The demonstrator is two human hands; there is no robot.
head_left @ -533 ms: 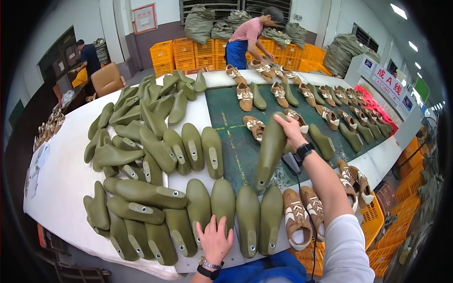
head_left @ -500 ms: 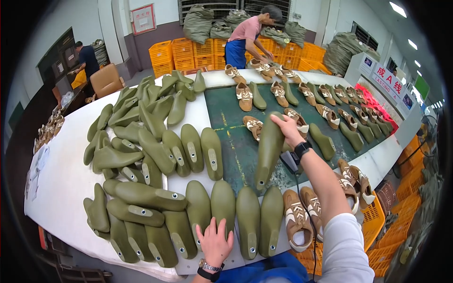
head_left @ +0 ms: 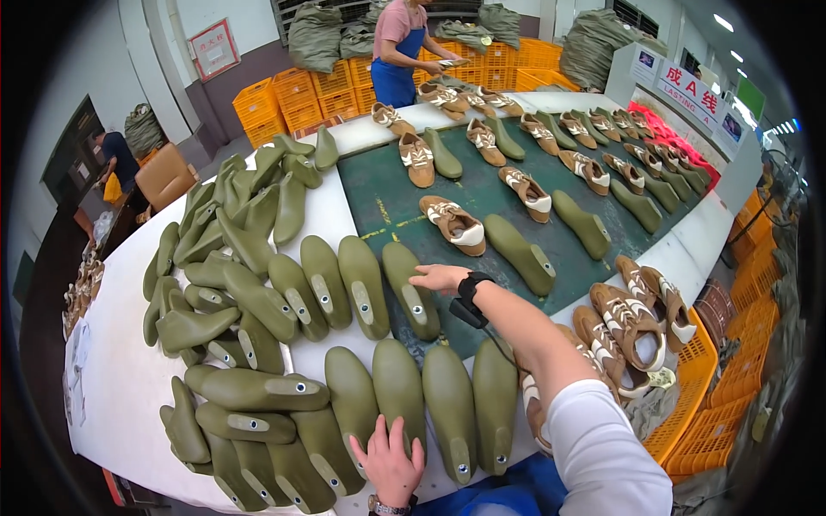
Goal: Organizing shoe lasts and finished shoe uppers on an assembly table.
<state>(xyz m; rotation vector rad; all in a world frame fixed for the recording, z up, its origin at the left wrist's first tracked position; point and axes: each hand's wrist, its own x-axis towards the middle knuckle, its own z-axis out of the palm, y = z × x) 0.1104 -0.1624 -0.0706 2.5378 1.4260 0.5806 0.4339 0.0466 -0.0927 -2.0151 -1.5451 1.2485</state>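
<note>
My left hand (head_left: 392,457), fingers spread, rests over the lower ends of two olive-green shoe lasts, the nearer one being this upright-lying last (head_left: 399,383). Another green shoe last (head_left: 403,273) lies at the left edge of the dark green board, and my right hand (head_left: 440,279) touches its right side with outstretched fingers. Nothing appears gripped in either hand. A black band and small dark device (head_left: 469,308) sit on my right wrist. Beyond it lie a brown and white sneaker (head_left: 446,222) and another last (head_left: 519,251). My right forearm hides part of the sneakers at the near right.
Many lasts (head_left: 249,224) are heaped on the white table (head_left: 120,370) at left. Sneakers and lasts stand in rows on the dark green board (head_left: 379,193). An orange crate (head_left: 688,413) borders the right edge. Across the table a co-worker (head_left: 397,60) in a blue apron holds something flat.
My right hand has moved left and lowered the last it held onto the board's edge, loosening its fingers. My left hand stays on the lasts. The co-worker has straightened up.
</note>
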